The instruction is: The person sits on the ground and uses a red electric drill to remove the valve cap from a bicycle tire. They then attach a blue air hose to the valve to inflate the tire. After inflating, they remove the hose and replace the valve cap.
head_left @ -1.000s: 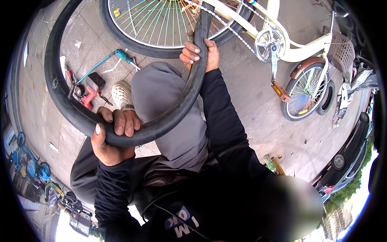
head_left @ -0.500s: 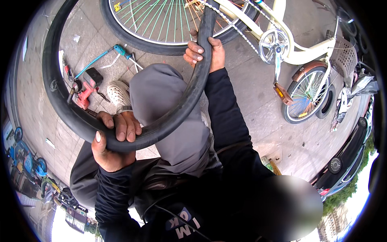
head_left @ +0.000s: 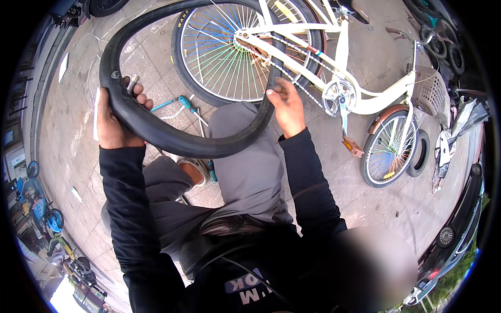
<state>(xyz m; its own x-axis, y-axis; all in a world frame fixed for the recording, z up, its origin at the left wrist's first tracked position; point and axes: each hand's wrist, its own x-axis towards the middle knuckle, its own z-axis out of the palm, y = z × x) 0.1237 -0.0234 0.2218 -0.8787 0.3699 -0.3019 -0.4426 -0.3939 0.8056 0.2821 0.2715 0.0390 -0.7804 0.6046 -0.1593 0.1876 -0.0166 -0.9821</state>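
Observation:
A puffed-out black inner tube (head_left: 182,143) forms a big loop over my lap and reaches up to the bicycle's wheel. My left hand (head_left: 117,117) grips its left side, thumb in front and fingers wrapped behind. A metal valve stem (head_left: 134,83) sticks out of the tube beside those fingers. On the opposite side, my right hand (head_left: 288,109) pinches the narrower run of tube, its thumb pressed on the rubber and its fingers partly hidden. Behind the loop, the cream bicycle (head_left: 334,68) lies with its spoked wheel (head_left: 180,65) partly covered by the tube.
A teal-handled tool (head_left: 185,101) lies on the paving beyond my knees. At right are the bicycle's smaller front wheel (head_left: 368,156), a loose tyre (head_left: 424,156), a basket (head_left: 430,91) and a dark car (head_left: 451,219). A blue two-wheeler (head_left: 39,201) stands far left.
My left hand has shifted from the tube's bottom up to its left side by the valve. The loop has swung rightward and my right hand sits lower. The view has shifted too.

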